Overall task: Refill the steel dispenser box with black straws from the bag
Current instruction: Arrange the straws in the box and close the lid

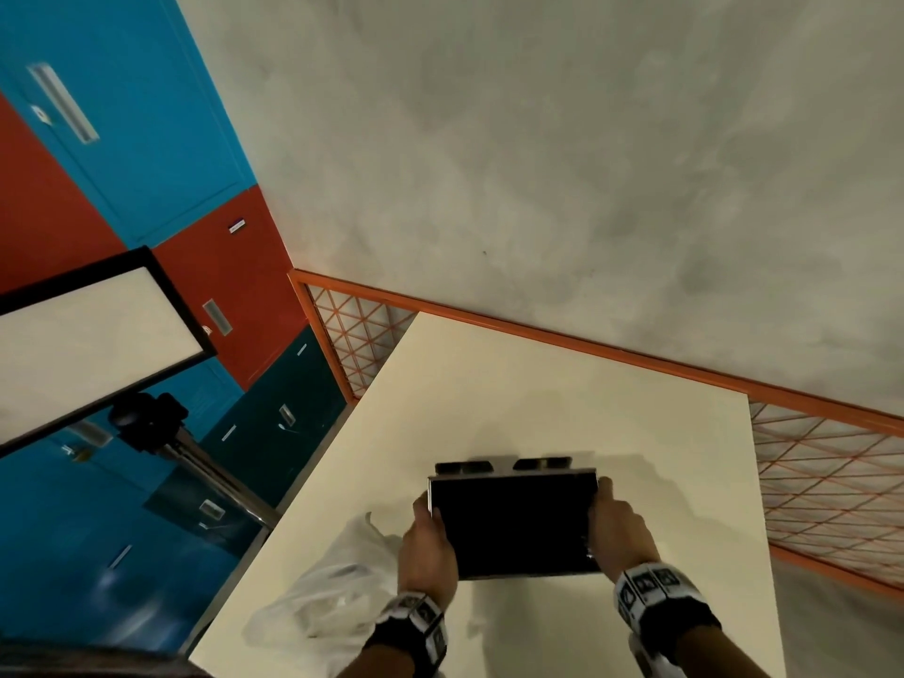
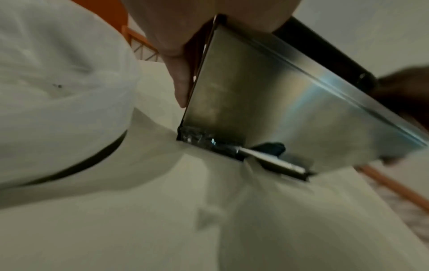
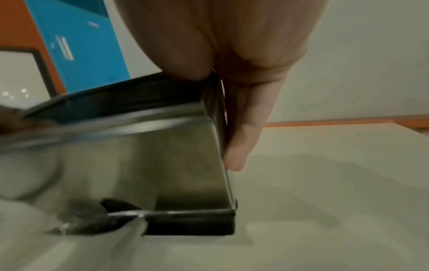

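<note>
The steel dispenser box [image 1: 513, 521] sits low over the white table [image 1: 538, 398], its top face dark black. My left hand [image 1: 428, 545] grips its left side and my right hand [image 1: 619, 526] grips its right side. In the left wrist view my fingers [image 2: 178, 73] run down the box's shiny steel wall [image 2: 267, 102]. The right wrist view shows my fingers [image 3: 246, 128] flat along the box's other end [image 3: 139, 161]. I cannot tell whether the box rests on the table or hovers just above it. The translucent plastic bag [image 1: 332, 599] lies crumpled left of my left wrist.
A white light panel [image 1: 88, 345] on a stand rises left of the table. Blue and red lockers [image 1: 122, 139] stand behind it. An orange mesh fence [image 1: 831, 482] runs along the table's far and right sides, against a grey wall.
</note>
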A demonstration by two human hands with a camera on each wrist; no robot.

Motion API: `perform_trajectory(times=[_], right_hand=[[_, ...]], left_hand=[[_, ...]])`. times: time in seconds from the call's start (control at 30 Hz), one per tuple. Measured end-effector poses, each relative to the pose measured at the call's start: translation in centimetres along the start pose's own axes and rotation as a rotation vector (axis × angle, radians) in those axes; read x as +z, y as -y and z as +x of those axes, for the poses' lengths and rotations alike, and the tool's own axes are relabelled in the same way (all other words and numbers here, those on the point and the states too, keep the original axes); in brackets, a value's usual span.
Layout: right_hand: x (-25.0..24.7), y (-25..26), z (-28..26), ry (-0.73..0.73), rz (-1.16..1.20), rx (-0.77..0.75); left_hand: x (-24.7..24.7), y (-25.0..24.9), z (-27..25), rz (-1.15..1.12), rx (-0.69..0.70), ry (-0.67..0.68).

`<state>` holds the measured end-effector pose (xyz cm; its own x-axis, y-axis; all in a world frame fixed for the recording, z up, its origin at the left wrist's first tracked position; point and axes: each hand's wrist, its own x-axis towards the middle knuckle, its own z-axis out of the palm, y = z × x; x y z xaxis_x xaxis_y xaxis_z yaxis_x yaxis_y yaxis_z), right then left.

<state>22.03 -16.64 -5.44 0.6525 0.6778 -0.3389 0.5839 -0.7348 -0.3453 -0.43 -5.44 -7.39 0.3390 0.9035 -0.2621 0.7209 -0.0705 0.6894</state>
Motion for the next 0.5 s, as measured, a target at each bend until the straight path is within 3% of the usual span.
perform_trajectory(times=[0.2, 0.5], right_hand=[[-0.6, 1.4, 3.0, 0.004, 0.025, 0.033], [-0.6, 2.3, 3.6, 0.001, 0.018, 0.051]], left_hand=[[-0.5, -1.8, 5.1, 0.103, -0.146, 0.094], [-1.4, -2.7, 8.0, 0.209, -0.069, 0.093]])
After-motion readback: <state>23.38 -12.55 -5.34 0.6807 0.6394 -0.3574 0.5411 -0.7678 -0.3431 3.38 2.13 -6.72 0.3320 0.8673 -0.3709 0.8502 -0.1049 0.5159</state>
